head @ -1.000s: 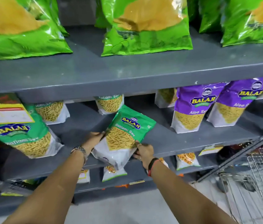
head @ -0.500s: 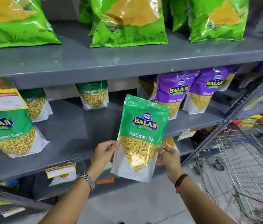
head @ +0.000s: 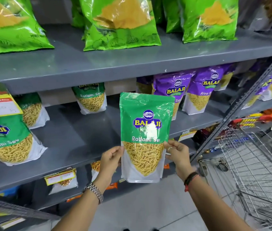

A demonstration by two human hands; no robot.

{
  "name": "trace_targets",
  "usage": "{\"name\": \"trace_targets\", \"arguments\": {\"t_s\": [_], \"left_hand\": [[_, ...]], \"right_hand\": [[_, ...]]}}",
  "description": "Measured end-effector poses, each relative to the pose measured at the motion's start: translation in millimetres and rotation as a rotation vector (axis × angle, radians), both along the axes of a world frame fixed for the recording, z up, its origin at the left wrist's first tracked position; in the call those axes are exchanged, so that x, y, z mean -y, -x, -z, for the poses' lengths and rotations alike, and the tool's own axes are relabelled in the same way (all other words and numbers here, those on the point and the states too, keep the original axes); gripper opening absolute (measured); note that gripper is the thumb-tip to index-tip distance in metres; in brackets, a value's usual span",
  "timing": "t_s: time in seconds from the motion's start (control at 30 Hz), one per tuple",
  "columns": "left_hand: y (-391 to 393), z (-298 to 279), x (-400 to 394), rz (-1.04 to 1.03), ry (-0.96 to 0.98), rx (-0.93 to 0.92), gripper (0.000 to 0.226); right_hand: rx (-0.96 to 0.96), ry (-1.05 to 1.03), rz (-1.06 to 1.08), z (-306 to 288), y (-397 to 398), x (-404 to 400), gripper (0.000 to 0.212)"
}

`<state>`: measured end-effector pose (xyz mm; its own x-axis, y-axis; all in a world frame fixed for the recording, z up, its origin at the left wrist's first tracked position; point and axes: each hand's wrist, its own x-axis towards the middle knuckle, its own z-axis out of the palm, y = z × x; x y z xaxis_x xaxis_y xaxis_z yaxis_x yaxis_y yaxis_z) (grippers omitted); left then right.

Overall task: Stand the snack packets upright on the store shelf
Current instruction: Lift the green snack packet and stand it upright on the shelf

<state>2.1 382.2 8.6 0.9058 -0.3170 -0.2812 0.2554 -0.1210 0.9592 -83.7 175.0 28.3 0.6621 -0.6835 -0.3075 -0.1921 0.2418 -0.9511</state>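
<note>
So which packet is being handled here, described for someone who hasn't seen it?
Start at the grey metal middle shelf. In front of its edge, both hands hold one green Ratlami Sev pouch upright. Unlike its shelved twins, it is off the shelf.

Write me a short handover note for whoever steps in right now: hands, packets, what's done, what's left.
Left hand and right hand both pinch the side edges of the green Ratlami Sev packet, held upright in the air in front of the middle shelf, not on it.
Done: other green packets stand at the shelf's back and left; purple Aloo Sev packets stand to the right.
Left: set the held packet upright on the bare stretch of shelf.
</note>
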Motion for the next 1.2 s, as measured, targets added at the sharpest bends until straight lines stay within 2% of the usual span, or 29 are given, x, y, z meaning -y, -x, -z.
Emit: {"name": "trace_targets", "arguments": {"t_s": [0.13, 0.2, 0.27, 0.47, 0.63, 0.7, 0.8, 0.9, 1.03, 1.2], "left_hand": [[-15.4, 4.1, -16.3, -0.124, -0.036, 0.008, 0.021], [-26.9, -0.1, -23.3, -0.164, -0.042, 0.006, 0.025], [-42.2, -6.7, -30.0, -0.182, -0.054, 0.015, 0.025], [-113.3, -17.7, -46.1, -0.315, -0.160, 0.158, 0.026], [-145.4, -14.7, -49.4, -0.333, -0.175, 0.125, 0.019], [-147.3, -7.2, -48.6, -0.310, -0.148, 0.079, 0.011], [-144.8, 7.4, -45.4, -0.256, -0.147, 0.039, 0.015], [-132.0, 14.6, -41.7, -0.222, -0.100, -0.001, 0.027], [-127.6, 15.2, -41.6, -0.221, -0.072, 0.002, 0.032], [-133.1, 13.7, -49.5, -0.251, -0.084, -0.017, 0.036]], "right_hand": [[-0.030, 0.009, -0.050, 7.5, -35.7, -15.7, 0.003], [-0.063, 0.040, -0.077, 13.8, -61.0, -20.6, 0.010], [-0.077, 0.097, -0.127, 15.5, -90.2, -24.7, 0.006], [0.001, 0.238, -0.227, -6.3, -172.4, -47.1, 0.040], [-0.021, 0.309, -0.191, -5.8, -212.6, -61.4, 0.044], [-0.074, 0.358, -0.221, 1.8, -212.1, -62.5, 0.034], [-0.081, 0.255, -0.196, 16.8, -208.2, -66.7, 0.025], [-0.192, 0.099, -0.228, 24.2, -200.6, -76.2, 0.018], [-0.202, 0.013, -0.325, 36.8, -195.6, -81.5, 0.036], [-0.178, -0.020, -0.342, 42.0, -194.4, -93.6, 0.032]]}}
